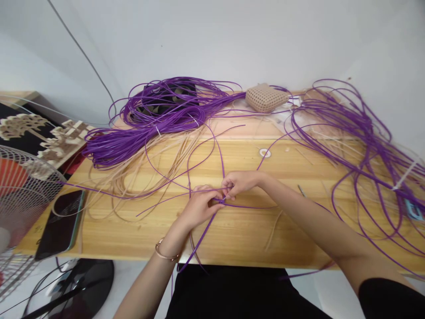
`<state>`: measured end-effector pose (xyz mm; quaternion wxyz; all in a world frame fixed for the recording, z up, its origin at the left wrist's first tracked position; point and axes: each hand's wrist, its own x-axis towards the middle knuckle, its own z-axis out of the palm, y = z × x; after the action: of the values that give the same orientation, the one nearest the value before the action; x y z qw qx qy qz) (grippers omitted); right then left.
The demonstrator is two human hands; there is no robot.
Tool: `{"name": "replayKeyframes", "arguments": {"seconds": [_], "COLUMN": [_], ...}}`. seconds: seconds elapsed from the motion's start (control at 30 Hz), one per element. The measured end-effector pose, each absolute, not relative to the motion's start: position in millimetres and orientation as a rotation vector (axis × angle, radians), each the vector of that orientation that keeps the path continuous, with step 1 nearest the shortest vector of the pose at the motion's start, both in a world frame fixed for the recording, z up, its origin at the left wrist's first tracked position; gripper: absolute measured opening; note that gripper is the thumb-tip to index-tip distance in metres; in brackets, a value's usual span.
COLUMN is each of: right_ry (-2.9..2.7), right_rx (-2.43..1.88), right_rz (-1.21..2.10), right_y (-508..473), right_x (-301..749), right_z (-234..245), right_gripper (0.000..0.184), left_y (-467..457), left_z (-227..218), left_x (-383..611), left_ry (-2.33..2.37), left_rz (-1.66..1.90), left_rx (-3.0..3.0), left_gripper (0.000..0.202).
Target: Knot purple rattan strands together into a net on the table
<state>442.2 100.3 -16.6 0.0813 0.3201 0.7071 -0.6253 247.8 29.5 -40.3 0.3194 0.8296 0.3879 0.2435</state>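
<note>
While close together, left hand point(201, 206) palm-down, right hand point(240, 181) curled; each grip a fingertip pinch on purple strands point(222, 201)

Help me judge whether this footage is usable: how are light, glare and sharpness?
Head view: soft, even light on the wall; pale sheen on the table near its front; stretching toward the sides, as in the fan; left hand and right hand fairly clear, though the purple cords cross too finely to follow.

Nothing legible: the tiny white marking point(156, 90) on the black object point(190, 91) under thin purple cords point(215, 108), beyond and left of the fingers point(228, 182), is blurred.
</note>
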Motion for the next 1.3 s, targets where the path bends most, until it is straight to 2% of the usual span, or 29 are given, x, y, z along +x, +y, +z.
{"name": "replayKeyframes", "arguments": {"seconds": [0.1,0.43,0.67,1.17,1.3], "right_ry": [2.184,2.093,2.071,2.102,2.110], "right_rx": [1.126,1.527,1.551,1.766,1.728], "right_rz": [-1.797,-1.876,-1.945,-1.597,-1.692], "right_y": [96,57,57,52,52], "right_x": [449,446,445,438,438], "right_z": [-10,-8,-8,2,-1], "right_gripper": [0.009,0.013,0.011,0.011,0.011], "left_y": [30,30,32,34,34], "left_z": [-41,-39,-35,-39,-40], "left_x": [248,256,257,257,257], "left_ry": [1.049,1.076,0.977,1.040,1.043], "left_rz": [0.670,0.769,0.750,0.710,0.716], "left_rx": [2.140,2.000,1.753,1.678,1.695], "left_gripper": [0.010,0.014,0.013,0.014,0.013]}}
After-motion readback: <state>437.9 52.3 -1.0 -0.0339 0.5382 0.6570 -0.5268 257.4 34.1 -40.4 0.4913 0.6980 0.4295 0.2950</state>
